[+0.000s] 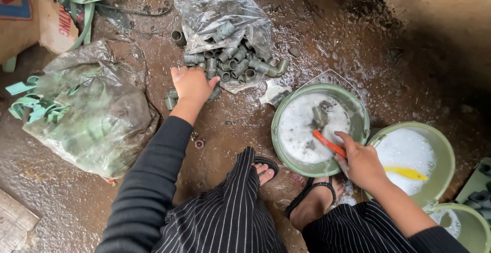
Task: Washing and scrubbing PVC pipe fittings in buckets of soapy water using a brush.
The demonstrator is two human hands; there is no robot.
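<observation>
The left hand [192, 85] is stretched out to a heap of grey pipe fittings [232, 61] on the wet floor [317, 38], its fingers curled down over the near edge of the heap; whether it has closed on a fitting cannot be told, since the back of the hand hides the fingertips. The heap spills from the mouth of a clear plastic bag [215, 7], which holds more fittings further in, and a few loose ones lie beside the hand. The right hand [360, 163] is closed around the orange handle of a brush [328, 143], whose head reaches into a green bucket [353, 105] full of white soapy foam with a couple of grey fittings showing in it. Just to the right, touching it, stands a second green bucket [444, 151], also foamy, with a yellow brush [406, 173] lying in it. The rim of a third green container [468, 217] shows at the lower right. To the left lies a large murky plastic bag [102, 125] stuffed with green strapping [30, 110].
</observation>
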